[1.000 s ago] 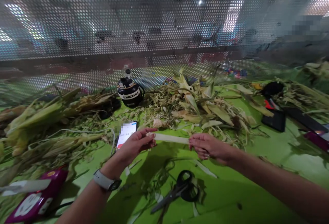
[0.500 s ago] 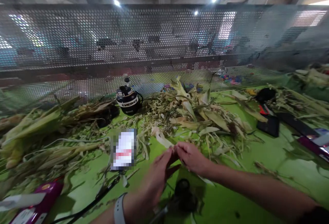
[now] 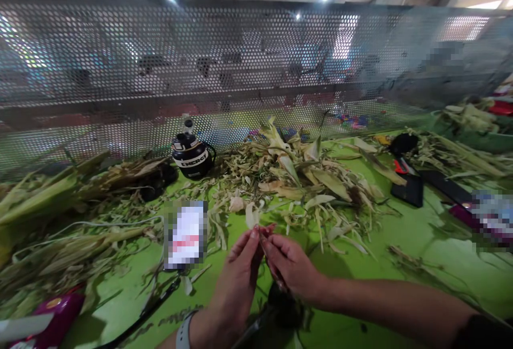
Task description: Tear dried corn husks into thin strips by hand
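Over the green table, my left hand (image 3: 238,274) and my right hand (image 3: 290,263) meet at the fingertips, both closed in a pinch. A pale strip of corn husk (image 3: 252,214) sticks up from between their fingers; its lower part is hidden. Just beyond it lies a loose pinkish-tan scrap (image 3: 237,203). Below my hands sits a dark object (image 3: 282,306), partly covered and too dim to name. A large heap of dried corn husks (image 3: 288,170) spreads out behind my hands.
A black jug marked ENERGY (image 3: 192,157) stands behind a blurred lit phone (image 3: 185,235) with a cable. More husks (image 3: 76,239) cover the left side, near a purple device (image 3: 60,314). A black phone-like slab (image 3: 407,191) lies right. A perforated metal screen (image 3: 256,71) closes off the back.
My hands have turned more upright, fingertips together, and the husk strip now stands up rather than slanting left. The whole view has shifted slightly.
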{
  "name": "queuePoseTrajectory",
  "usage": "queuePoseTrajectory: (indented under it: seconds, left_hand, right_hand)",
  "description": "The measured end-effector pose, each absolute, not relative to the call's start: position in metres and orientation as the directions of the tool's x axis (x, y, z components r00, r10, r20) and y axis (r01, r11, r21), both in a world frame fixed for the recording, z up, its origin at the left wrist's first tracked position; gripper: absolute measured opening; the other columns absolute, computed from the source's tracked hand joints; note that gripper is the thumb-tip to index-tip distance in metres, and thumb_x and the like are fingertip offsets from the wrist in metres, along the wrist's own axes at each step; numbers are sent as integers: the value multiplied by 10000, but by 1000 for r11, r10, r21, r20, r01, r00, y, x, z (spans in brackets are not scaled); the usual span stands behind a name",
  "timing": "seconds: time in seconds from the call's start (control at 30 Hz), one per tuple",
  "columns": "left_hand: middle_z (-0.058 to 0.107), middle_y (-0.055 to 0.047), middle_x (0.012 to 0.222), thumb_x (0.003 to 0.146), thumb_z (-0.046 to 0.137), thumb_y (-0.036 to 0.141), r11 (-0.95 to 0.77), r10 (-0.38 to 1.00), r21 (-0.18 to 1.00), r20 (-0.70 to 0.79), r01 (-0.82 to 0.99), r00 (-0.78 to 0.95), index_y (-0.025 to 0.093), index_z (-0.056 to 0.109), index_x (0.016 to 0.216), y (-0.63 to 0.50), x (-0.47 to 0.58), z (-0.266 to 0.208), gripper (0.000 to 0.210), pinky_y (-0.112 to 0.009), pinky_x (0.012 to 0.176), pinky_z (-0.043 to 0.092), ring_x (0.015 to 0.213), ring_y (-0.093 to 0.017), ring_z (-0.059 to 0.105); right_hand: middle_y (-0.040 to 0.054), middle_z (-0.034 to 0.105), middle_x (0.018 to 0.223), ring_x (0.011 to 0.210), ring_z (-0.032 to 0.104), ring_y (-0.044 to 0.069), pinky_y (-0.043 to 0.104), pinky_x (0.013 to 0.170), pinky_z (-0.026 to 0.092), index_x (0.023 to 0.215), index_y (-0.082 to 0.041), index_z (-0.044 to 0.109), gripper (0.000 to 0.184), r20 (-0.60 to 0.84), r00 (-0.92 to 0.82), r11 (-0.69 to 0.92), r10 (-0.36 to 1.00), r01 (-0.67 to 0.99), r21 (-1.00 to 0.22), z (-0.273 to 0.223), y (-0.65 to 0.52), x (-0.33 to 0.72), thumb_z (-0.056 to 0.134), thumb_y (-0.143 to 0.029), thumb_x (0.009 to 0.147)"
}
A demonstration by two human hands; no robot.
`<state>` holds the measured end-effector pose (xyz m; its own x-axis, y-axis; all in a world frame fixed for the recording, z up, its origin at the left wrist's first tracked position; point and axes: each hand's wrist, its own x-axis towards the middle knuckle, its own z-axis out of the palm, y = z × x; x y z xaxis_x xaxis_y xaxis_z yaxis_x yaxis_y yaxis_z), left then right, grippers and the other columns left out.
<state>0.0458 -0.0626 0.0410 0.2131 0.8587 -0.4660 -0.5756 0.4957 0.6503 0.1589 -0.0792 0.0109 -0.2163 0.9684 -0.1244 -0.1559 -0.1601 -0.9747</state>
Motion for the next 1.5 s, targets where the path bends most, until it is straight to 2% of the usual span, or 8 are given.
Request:
queuePoseTrajectory:
  seconds: [0.3, 0.53, 0.73, 0.8, 0.87, 1.1, 1.27, 1.5]
  left_hand:
    - [584, 39, 624, 561, 806, 225, 360, 926, 705, -348, -611, 145, 150, 643, 745, -39, 28, 44, 257, -179, 605, 507, 562, -66, 536]
    - [428, 92, 464, 565, 792, 316, 428, 903, 751, -377, -503, 205, 145, 608, 797, -34, 32, 41, 341, -135, 374, 275, 397, -26, 337]
    - [385, 109, 442, 590, 781, 363, 417, 909, 760, -344, -498, 237, 150, 597, 841, -27, 29, 40, 377, -131, 365, 204, 381, -15, 295]
    - [378, 113, 431, 559, 796, 375, 404, 915, 750, -337, -524, 222, 143, 590, 811, -23, 28, 37, 400, -133, 362, 198, 376, -14, 287]
    - [367, 116, 416, 542, 802, 379, 385, 923, 746, -319, -543, 216, 140, 582, 786, -19, 28, 34, 406, -140, 361, 203, 369, -15, 272]
    - [366, 111, 430, 548, 797, 362, 366, 929, 725, -319, -584, 186, 136, 582, 788, -10, 25, 31, 394, -138, 367, 204, 375, -12, 282]
    - [382, 107, 422, 542, 799, 348, 361, 931, 713, -319, -601, 180, 129, 590, 775, -6, 24, 33, 382, -140, 366, 205, 377, -15, 298]
    - [386, 111, 412, 532, 806, 327, 340, 939, 696, -293, -632, 183, 116, 590, 769, -2, 21, 36, 383, -137, 366, 205, 371, -9, 294]
  right_hand:
    - [-100, 382, 444, 326, 311, 35, 147, 310, 258, 722, -186, 464, 437, -229, -377, -235, 897, 31, -971, 22, -96, 158, 471, -616, 802]
    - [-96, 367, 402, 322, 311, 41, 151, 319, 245, 689, -171, 492, 457, -244, -425, -219, 872, 108, -970, 21, -94, 162, 434, -602, 827]
    - [-50, 476, 549, 432, 448, 71, 171, 405, 376, 798, -158, 547, 381, -42, -329, 60, 943, 295, -954, 49, -47, 183, 403, -497, 897]
    - [-11, 550, 658, 562, 530, 98, 195, 523, 432, 847, -156, 568, 314, 154, -227, 260, 961, 568, -781, 63, -9, 193, 385, -397, 932]
    - [34, 613, 847, 798, 580, 137, 230, 713, 446, 902, -169, 595, 225, 231, -191, 269, 954, 883, -384, 70, 33, 200, 424, -311, 929]
    - [129, 576, 1102, 1028, 540, 240, 312, 791, 439, 992, -186, 612, 167, 99, -176, 192, 979, 965, -180, 41, 109, 195, 548, -191, 838]
    - [155, 587, 1053, 1005, 542, 266, 349, 792, 429, 898, -144, 639, 123, 78, -160, 175, 984, 947, -269, 31, 120, 194, 587, -138, 787]
    - [32, 615, 738, 742, 569, 148, 261, 699, 437, 740, -130, 608, 176, 141, -239, 272, 961, 709, -650, 61, 125, 216, 607, -305, 758]
